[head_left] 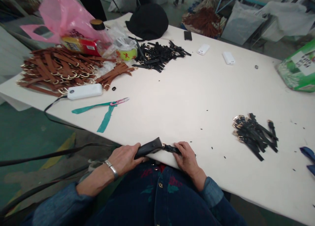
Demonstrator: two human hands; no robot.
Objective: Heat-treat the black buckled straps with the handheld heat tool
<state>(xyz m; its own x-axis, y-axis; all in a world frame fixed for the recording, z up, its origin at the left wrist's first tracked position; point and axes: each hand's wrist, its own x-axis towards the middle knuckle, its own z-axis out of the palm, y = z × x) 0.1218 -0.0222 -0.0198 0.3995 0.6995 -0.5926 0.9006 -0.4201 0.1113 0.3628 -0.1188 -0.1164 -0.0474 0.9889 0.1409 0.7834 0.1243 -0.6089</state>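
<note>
At the near edge of the table, my left hand [126, 158] is closed round a wide black leather piece [149, 147], its fingers partly hidden behind it. A gold buckle joins its right end to a narrow black strap [171, 149]. My right hand [185, 157] pinches that strap at its right end. Off to the right lies a pile of black buckled straps [256, 132]. Pink thread snips [119, 102] with teal cloth strips rest to the left, in front of my left hand.
The white table [172, 101] also bears brown straps [59, 68], a white power bank [85, 91], more black straps [158, 55], a black cap [149, 21], a pink bag [64, 12], a bottle, white devices and a green bag [300, 68]. Black cables hang at the left.
</note>
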